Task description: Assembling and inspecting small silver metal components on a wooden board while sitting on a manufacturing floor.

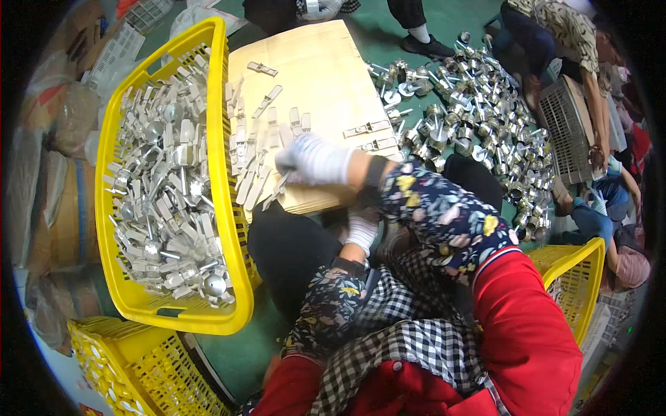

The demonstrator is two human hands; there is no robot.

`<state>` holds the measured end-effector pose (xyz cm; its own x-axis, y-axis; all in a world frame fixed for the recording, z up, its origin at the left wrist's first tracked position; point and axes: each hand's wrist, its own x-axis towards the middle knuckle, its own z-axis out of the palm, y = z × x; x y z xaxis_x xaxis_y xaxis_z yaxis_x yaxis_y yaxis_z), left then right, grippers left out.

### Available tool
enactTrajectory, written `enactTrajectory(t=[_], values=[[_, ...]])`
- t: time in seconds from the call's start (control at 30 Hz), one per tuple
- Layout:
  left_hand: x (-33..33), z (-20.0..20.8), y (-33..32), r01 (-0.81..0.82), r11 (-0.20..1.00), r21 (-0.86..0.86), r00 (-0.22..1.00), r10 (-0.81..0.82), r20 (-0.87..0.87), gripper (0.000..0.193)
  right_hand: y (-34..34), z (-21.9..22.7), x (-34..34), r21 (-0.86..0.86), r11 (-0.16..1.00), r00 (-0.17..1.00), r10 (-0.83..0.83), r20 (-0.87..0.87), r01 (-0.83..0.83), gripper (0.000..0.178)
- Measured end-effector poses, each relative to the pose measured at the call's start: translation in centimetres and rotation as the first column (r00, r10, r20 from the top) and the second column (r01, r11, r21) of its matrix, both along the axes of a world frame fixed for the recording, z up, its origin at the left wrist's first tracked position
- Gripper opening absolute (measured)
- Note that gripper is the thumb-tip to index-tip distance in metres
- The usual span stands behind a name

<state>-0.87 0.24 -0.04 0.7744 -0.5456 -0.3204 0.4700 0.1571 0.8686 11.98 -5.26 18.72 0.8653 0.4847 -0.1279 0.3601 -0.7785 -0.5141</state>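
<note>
My right hand point(305, 159), in a white striped glove, is over the near part of a pale yellow board point(319, 69). Motion smears its fingers, so I cannot make out what they hold. Just below it a slim metal clip-like piece point(276, 191) tilts by the board's edge. Several similar flat pieces point(267, 102) lie on the board, most along its left side. My left hand point(363, 229), in a striped glove, is low at the board's near edge, under my right forearm; its fingers are hidden. Two metal pieces point(368, 129) rest near the board's right edge.
A yellow basket point(220, 104) full of grey-handled metal pieces point(166, 187) stands left of the board. Small metal cups with stems point(458, 104) are heaped on the green floor at right. More yellow baskets point(166, 364) point(590, 277) stand nearby. Other people point(555, 35) work around the heap.
</note>
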Motion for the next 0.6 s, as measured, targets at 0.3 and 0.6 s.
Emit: enactTrajectory(t=[0.3,0.6], values=[[0.8,5.9,-0.4,-0.027,0.994,0.109,0.990,0.041,-0.134,0.022,-16.2,-3.0,-1.8,0.475,0.541,0.704,-0.648,-0.290,0.694,0.032],[1.0,6.7,0.2,0.002,0.991,0.137,0.991,0.017,-0.134,0.022,-17.3,-7.1,-0.5,0.422,0.459,0.611,-0.701,-0.369,0.782,0.027]])
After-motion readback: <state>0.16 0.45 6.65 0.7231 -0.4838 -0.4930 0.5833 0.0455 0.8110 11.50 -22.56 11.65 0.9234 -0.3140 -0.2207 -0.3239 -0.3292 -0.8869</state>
